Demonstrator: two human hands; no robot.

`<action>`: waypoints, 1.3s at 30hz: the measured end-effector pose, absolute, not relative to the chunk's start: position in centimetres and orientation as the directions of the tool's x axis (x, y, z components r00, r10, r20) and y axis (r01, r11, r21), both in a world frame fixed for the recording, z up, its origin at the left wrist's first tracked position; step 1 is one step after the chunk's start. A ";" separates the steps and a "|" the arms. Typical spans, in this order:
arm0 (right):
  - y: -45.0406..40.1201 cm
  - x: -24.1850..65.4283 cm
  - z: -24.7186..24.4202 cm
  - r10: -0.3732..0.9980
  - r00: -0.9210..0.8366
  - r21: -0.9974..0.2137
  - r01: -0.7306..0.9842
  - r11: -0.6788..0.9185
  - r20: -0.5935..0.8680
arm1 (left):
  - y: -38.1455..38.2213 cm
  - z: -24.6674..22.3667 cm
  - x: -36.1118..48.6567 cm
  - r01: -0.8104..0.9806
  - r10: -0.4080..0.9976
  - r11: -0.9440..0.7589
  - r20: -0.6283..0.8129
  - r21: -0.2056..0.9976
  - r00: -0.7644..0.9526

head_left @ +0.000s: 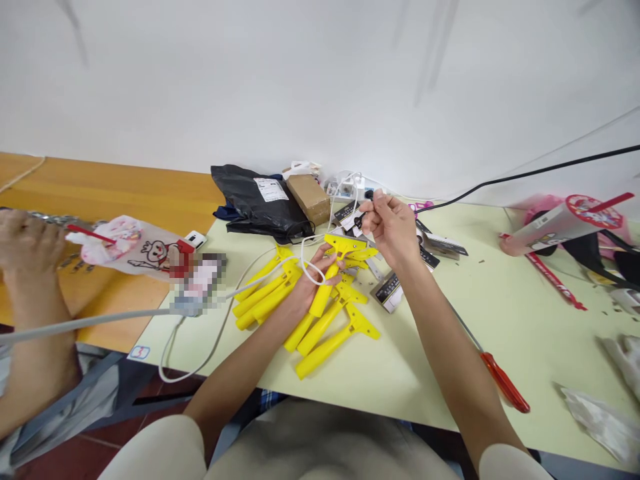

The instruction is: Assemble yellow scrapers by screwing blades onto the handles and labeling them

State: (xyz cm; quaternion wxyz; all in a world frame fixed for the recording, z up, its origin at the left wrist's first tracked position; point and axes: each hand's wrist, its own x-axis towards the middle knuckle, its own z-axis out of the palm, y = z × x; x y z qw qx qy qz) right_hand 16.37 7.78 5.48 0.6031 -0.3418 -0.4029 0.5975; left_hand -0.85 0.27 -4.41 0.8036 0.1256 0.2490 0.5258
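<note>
My left hand (310, 283) is closed around a yellow plastic scraper (327, 283), its wide head pointing up and away from me. Beside and under that hand lie several more yellow scrapers (330, 350), handles toward me. My right hand (390, 223) is raised just right of the held scraper's head, thumb and fingers pinched together. Whatever is in the pinch is too small to make out; small dark pieces show close to the fingertips. A white cable (303, 257) loops in front of my left hand and the held scraper.
Behind are a black plastic parcel (263, 207), a brown box (309, 199) and a power strip (345, 189). Printed cards (390, 292) lie near my right wrist. A red-handled screwdriver (505, 383) and a drink cup (560, 227) are rightward; another person's hand (30, 243) is leftward.
</note>
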 end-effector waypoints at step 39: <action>6.7 18.0 5.9 0.770 -0.608 -0.633 0.522 0.572 0.194 | -0.3 -3.5 -0.1 -0.749 0.919 0.395 -0.246 0.532 0.309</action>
